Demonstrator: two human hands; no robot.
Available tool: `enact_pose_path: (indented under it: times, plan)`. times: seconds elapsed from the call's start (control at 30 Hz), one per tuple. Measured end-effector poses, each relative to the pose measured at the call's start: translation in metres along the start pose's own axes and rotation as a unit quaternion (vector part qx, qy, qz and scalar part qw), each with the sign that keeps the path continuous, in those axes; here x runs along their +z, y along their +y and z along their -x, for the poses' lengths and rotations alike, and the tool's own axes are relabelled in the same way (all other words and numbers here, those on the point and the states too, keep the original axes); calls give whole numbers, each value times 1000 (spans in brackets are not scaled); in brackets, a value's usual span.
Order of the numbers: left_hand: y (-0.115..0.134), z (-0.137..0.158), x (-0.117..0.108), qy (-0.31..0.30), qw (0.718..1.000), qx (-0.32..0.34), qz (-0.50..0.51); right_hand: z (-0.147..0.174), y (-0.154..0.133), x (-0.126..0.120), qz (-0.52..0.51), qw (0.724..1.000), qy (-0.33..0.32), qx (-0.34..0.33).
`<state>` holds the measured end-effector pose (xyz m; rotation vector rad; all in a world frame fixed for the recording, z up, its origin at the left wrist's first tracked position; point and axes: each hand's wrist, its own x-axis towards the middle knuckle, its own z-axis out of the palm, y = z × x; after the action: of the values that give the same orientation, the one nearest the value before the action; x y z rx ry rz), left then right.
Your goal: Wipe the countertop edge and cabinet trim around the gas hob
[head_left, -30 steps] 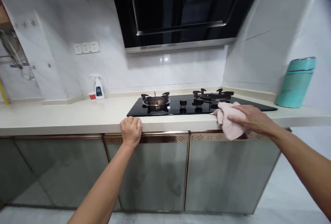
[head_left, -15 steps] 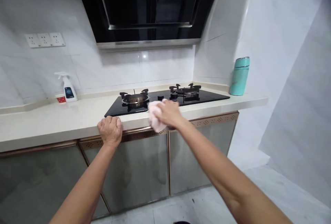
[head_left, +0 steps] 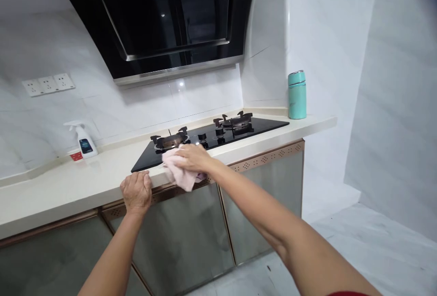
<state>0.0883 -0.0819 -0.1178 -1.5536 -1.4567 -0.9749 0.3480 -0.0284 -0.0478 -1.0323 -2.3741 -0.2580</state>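
Observation:
My right hand (head_left: pixel 193 158) is closed on a pale pink cloth (head_left: pixel 183 176), pressing it against the front edge of the black gas hob (head_left: pixel 146 161), below the left burner (head_left: pixel 172 141). Part of the cloth hangs down over the countertop's front edge. To the left, my left hand (head_left: pixel 137 191) has its fingers curled over the edge of the white countertop (head_left: pixel 99 175), close to the hob's front left corner. Two control knobs (head_left: pixel 202 137) stand between the left burner and the right burner (head_left: pixel 236 123).
A black range hood (head_left: pixel 164 18) slants above the hob. A white spray bottle (head_left: pixel 85 142) and a small red-and-white box (head_left: pixel 76 155) stand at the left by the wall. A turquoise flask (head_left: pixel 297 98) stands at the right end. Cabinet doors (head_left: pixel 180 237) lie below.
My right hand has moved left along the hob's front edge with the cloth, nearer my left hand. The left hand keeps its hold on the countertop edge. The view has tilted and turned right.

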Motion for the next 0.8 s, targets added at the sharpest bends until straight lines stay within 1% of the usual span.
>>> enact_pose_path:
  times: [0.17,0.23,0.33,0.4,0.47,0.53,0.63,0.7,0.8]
  plan:
    - [-2,1,2,15,1000,4,-16,52,93,-23,-6,994,31,101]
    - [-2,1,3,19,1000,6,-25,71,130,-33,-14,986,44,161]
    - [-2,1,5,23,999,3,-24,95,181,-52,-15,965,61,254]
    - [-1,0,5,23,1000,-6,-18,106,209,-63,-2,950,73,303]
    - [1,0,6,20,1000,-17,-10,114,227,-70,15,937,81,340]
    - [3,1,7,17,1000,-26,-3,116,232,-72,36,926,83,367]
    - [4,1,12,16,999,-35,-4,114,219,-68,75,922,77,372]
    - [5,1,14,17,999,-39,-7,110,201,-62,97,930,66,348]
    - [6,2,15,20,999,-41,-9,97,164,-51,112,949,46,290]
